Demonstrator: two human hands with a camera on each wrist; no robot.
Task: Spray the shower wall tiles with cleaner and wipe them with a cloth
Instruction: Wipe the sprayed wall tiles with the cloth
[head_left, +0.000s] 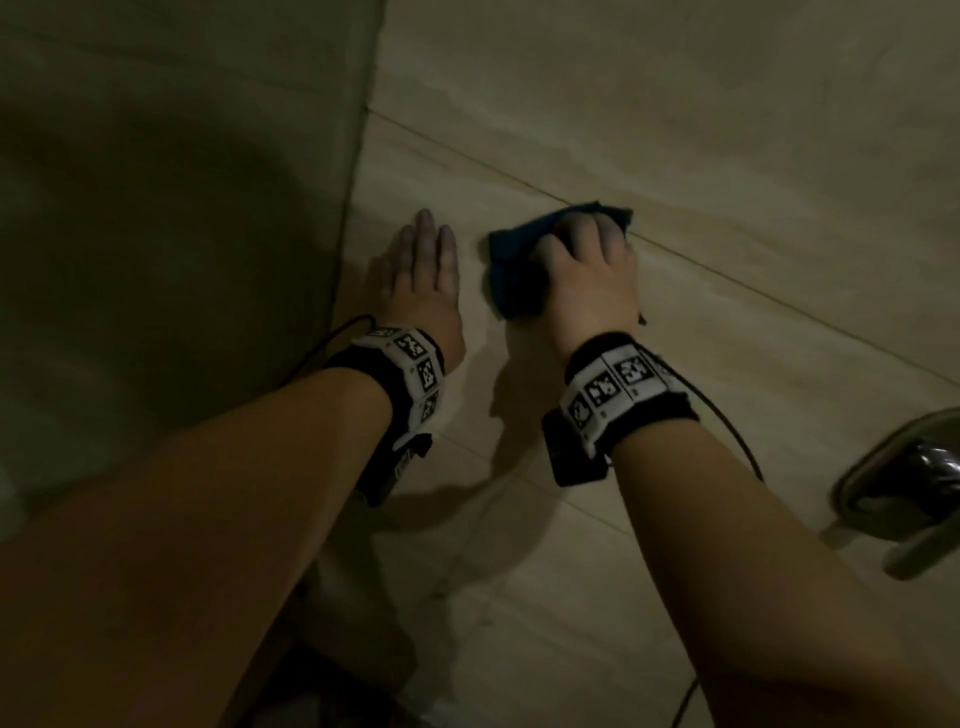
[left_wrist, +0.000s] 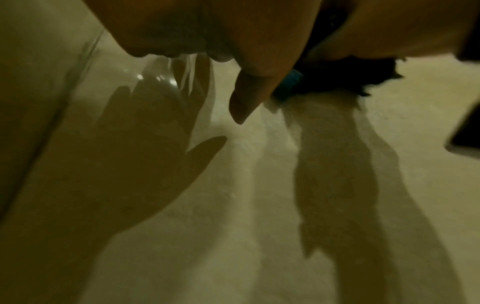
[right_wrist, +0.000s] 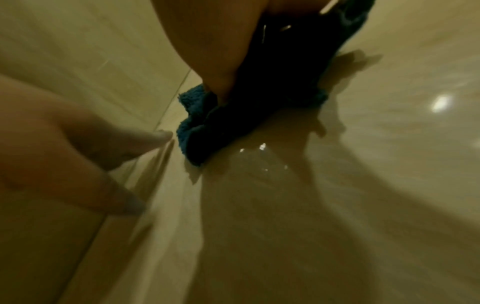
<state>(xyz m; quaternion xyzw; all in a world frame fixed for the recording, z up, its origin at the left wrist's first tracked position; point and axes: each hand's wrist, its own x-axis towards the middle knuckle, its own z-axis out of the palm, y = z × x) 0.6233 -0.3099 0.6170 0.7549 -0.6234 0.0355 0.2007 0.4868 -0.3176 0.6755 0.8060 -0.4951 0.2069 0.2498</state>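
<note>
1. Overhead, from the head view, the right hand (head_left: 587, 280) presses a dark blue cloth (head_left: 519, 260) against the beige wall tiles (head_left: 727, 156), its grip curled over the cloth, on a grout line. The left hand (head_left: 421, 275) lies flat on the tile just beside the cloth, near the wall corner, grip released. A chrome fixture (head_left: 904, 493) sits at the right edge.
2. Left wrist view: straight fingers (left_wrist: 244, 102) meet the glossy tile; the cloth (left_wrist: 337, 78) lies just beside them.
3. Right wrist view: the thumb and palm bear on the bunched cloth (right_wrist: 259, 102); the left hand's fingers (right_wrist: 124, 142) touch the tile beside it.
</note>
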